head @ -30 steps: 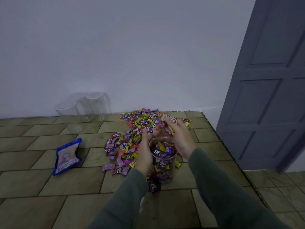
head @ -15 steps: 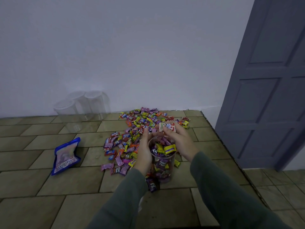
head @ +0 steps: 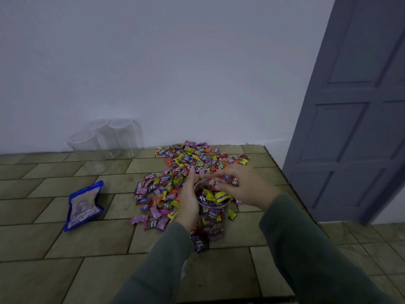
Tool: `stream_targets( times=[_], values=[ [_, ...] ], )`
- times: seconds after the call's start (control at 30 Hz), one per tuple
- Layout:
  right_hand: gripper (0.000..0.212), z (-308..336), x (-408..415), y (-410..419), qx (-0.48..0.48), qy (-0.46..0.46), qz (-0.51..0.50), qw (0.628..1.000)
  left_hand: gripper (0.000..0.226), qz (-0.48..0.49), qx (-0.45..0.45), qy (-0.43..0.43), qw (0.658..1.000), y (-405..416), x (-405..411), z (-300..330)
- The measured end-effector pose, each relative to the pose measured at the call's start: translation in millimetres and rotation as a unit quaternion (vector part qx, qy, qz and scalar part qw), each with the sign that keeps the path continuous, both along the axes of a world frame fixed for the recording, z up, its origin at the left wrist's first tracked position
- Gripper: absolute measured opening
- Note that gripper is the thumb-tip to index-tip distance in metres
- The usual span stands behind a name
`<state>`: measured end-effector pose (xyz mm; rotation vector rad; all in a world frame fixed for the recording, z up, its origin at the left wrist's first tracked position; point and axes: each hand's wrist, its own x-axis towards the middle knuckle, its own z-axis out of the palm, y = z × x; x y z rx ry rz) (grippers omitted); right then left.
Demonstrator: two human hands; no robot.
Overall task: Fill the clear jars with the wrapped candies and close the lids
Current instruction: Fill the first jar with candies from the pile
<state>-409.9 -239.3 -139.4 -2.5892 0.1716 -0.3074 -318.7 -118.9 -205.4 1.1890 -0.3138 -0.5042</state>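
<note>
Standing upright on the tiled floor, a clear jar is nearly full of wrapped candies, with a yellow one at the top near its rim. The left hand wraps around the jar's left side, fingers curled against the wall. The right hand hovers over the jar's open mouth, fingers bent downward and touching candies at the rim; whether it pinches one I cannot tell. Both arms wear grey-green sleeves.

Behind and left of the jar, a loose pile of candies spreads across the tiles up to the white wall. One purple candy lies just in front of the jar's base. Three empty jars stand together by the wall, well apart from the hands. A blue bag lies flat on the floor left of the pile. A grey door stands at the right.
</note>
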Motion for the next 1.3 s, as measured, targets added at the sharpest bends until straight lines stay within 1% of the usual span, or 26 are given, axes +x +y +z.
stream_targets(
  times=[0.13, 0.23, 0.33, 0.43, 0.53, 0.6, 0.67, 0.7, 0.8, 0.87, 0.93, 1.0, 1.17, 1.3],
  values=[
    [0.044, 10, 1, 14, -0.061, 0.062, 0.033, 0.996, 0.054, 0.012, -0.002, 0.000, 1.000, -1, 1, -3],
    [0.047, 11, 8, 30, -0.151, 0.111, 0.036, 0.982, 0.056, 0.019, -0.003, 0.000, 1.000, -1, 2, -3],
    [0.042, 11, 12, 37, -0.200, 0.130, 0.047, 0.970, 0.056, 0.016, -0.014, 0.009, 1.000, -2, 3, -5],
    [0.036, 11, 13, 40, -0.263, 0.142, 0.071, 0.952, 0.056, 0.018, -0.006, -0.015, 1.000, -1, 5, -6],
    [0.031, 6, 17, 44, -0.300, 0.152, 0.060, 0.940, 0.056, 0.013, -0.002, -0.006, 1.000, -1, 3, -3],
    [0.027, 0, 20, 46, -0.296, 0.155, 0.046, 0.941, 0.058, 0.009, -0.004, 0.005, 1.000, -3, 3, -2],
    [0.028, 0, 20, 46, -0.281, 0.152, 0.051, 0.946, 0.060, 0.013, -0.009, 0.015, 1.000, -4, 4, -4],
    [0.029, 2, 19, 44, -0.263, 0.152, 0.056, 0.951, 0.058, 0.013, -0.008, 0.015, 1.000, -3, 4, -4],
    [0.031, 12, 12, 34, -0.168, 0.139, 0.059, 0.974, 0.052, 0.001, 0.003, 0.015, 1.000, 1, 2, -2],
    [0.033, 17, 9, 26, -0.112, 0.110, 0.040, 0.987, 0.047, -0.018, 0.012, 0.007, 1.000, 3, 0, -1],
    [0.035, 18, 7, 18, -0.084, 0.097, 0.017, 0.992, 0.046, -0.019, 0.023, 0.003, 1.000, 3, -2, -2],
    [0.038, 21, 6, 15, -0.098, 0.116, 0.009, 0.988, 0.048, -0.011, 0.025, 0.004, 1.000, 4, -3, 1],
    [0.044, 22, 20, 26, -0.188, 0.201, 0.068, 0.959, 0.042, 0.009, 0.019, 0.034, 0.999, 4, -3, 3],
    [0.040, 17, 26, 25, -0.176, 0.196, 0.069, 0.962, 0.049, 0.014, 0.019, 0.014, 1.000, 3, 0, 0]
  ],
)
